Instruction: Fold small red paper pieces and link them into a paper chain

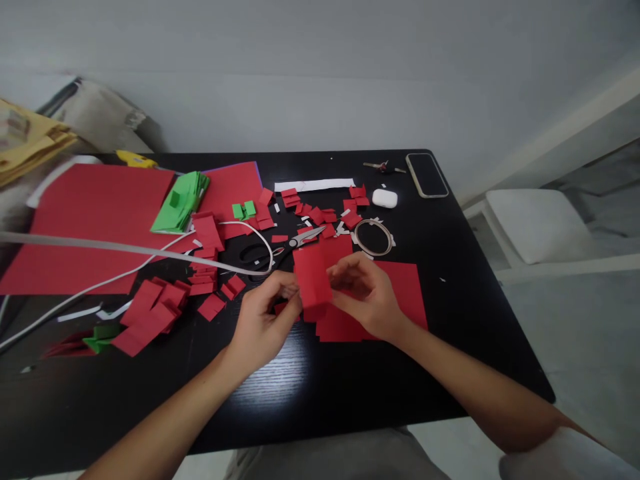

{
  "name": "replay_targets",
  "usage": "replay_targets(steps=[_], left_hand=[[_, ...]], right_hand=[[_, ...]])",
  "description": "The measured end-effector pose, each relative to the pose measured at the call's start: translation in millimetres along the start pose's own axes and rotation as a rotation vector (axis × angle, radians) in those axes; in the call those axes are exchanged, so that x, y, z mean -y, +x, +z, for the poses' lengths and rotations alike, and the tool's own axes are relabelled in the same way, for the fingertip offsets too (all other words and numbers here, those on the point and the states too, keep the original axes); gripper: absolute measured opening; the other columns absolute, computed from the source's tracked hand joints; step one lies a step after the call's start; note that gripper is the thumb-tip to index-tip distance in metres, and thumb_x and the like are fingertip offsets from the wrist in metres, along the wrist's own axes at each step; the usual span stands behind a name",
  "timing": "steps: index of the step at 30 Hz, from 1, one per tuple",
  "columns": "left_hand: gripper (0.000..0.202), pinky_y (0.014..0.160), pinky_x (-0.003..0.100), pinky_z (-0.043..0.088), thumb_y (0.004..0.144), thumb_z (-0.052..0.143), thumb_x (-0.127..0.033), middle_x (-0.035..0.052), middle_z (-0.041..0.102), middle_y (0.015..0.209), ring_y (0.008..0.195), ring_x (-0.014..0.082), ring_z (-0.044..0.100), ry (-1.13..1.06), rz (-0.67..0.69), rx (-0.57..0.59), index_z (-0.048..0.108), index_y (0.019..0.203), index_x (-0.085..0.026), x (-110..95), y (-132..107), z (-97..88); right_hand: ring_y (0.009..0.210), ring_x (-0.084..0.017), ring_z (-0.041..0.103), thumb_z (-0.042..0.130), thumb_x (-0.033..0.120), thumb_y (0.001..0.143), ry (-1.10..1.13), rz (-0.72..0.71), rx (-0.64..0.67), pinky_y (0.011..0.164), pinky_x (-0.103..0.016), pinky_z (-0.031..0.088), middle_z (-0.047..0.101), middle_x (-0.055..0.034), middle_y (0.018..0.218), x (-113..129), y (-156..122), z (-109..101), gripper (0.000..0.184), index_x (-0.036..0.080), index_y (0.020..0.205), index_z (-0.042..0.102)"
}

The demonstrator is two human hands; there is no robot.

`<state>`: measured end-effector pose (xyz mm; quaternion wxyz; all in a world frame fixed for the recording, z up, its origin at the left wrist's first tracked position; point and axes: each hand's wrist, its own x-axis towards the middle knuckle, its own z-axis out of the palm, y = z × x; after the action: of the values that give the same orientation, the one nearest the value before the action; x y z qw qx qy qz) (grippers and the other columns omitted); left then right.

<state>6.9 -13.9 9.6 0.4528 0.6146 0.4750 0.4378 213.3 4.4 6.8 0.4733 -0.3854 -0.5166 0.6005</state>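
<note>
A folded piece of red paper [313, 280] is held up between my two hands over the table. My left hand [267, 317] pinches its left edge between thumb and fingers. On the other side, my right hand [367, 293] has curled fingers and thumb at the paper's right edge; some fingertips are hidden behind it. Under my right hand lie larger red sheets [405, 287]. Just beyond the held paper rest black-handled scissors [290, 245], blades pointing right, among small folded red pieces [316, 215].
A roll of tape [374, 237], a white earbud case [385, 198], keys [384, 167] and a phone [427, 175] lie toward the back right. Green folded paper [181, 202] and big red sheets [95, 227] are on the left. A white cable [125, 248] crosses the table there.
</note>
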Motion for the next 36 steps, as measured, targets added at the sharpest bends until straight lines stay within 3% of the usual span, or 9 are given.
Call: replay_targets(steps=[3,6,11,16,22,31,36], left_hand=[[0.015,0.065,0.024,0.05,0.094,0.059,-0.016,0.0003,0.072,0.081,0.07,0.0138,0.065,0.065,0.021,0.004,0.072,0.097,-0.021,-1,1,-2.3],[0.017,0.068,0.025,0.051,0.094,0.059,-0.014,0.0023,0.074,0.086,0.076,0.0149,0.067,0.128,0.079,0.002,0.074,0.094,-0.021,-2,2,-3.8],[0.018,0.075,0.027,0.055,0.095,0.06,-0.014,0.0041,0.077,0.093,0.084,0.0168,0.071,0.159,0.146,0.019,0.075,0.096,-0.022,-4,1,-5.8],[0.016,0.068,0.025,0.054,0.098,0.06,-0.022,0.0034,0.075,0.089,0.075,0.0155,0.07,0.084,0.009,0.053,0.072,0.109,-0.021,-5,2,-3.9],[0.015,0.061,0.023,0.046,0.096,0.064,-0.03,-0.0017,0.065,0.071,0.063,0.0121,0.058,0.088,-0.109,0.135,0.068,0.085,-0.019,-2,5,1.6],[0.025,0.059,0.023,0.041,0.092,0.069,-0.041,-0.0025,0.06,0.066,0.06,0.0109,0.051,-0.071,-0.255,0.133,0.068,0.083,-0.017,1,10,0.4],[0.029,0.057,0.022,0.039,0.09,0.071,-0.043,-0.0027,0.058,0.064,0.059,0.0107,0.05,-0.091,-0.292,0.076,0.067,0.082,-0.015,0,12,-0.9]], right_hand=[[0.103,-0.023,0.072,0.073,0.036,0.091,-0.037,0.08,0.093,0.093,-0.038,0.056,0.076,-0.0061,0.105,4,3,-4,0.014,0.023,0.096,0.07],[0.086,-0.02,0.068,0.065,0.039,0.095,-0.126,0.143,0.15,0.083,-0.034,0.054,0.074,-0.0033,0.089,6,6,-6,0.02,0.022,0.092,0.075],[0.074,-0.017,0.062,0.072,0.035,0.09,-0.157,0.156,0.15,0.071,-0.03,0.05,0.07,-0.0011,0.08,5,6,-3,0.015,0.021,0.086,0.073],[0.073,-0.017,0.063,0.072,0.031,0.088,-0.225,0.117,0.11,0.069,-0.029,0.05,0.071,-0.0014,0.08,2,5,-1,0.011,0.021,0.084,0.073],[0.07,-0.016,0.063,0.073,0.03,0.088,-0.263,0.116,0.104,0.065,-0.028,0.049,0.072,-0.0016,0.08,-1,3,0,0.01,0.02,0.085,0.073],[0.067,-0.015,0.061,0.073,0.036,0.089,-0.192,0.202,0.131,0.063,-0.027,0.047,0.069,-0.0008,0.076,-1,6,0,0.017,0.019,0.086,0.072],[0.068,-0.014,0.063,0.084,0.037,0.079,-0.078,0.306,0.189,0.067,-0.027,0.05,0.07,-0.0008,0.076,-4,6,1,0.024,0.016,0.085,0.073]])
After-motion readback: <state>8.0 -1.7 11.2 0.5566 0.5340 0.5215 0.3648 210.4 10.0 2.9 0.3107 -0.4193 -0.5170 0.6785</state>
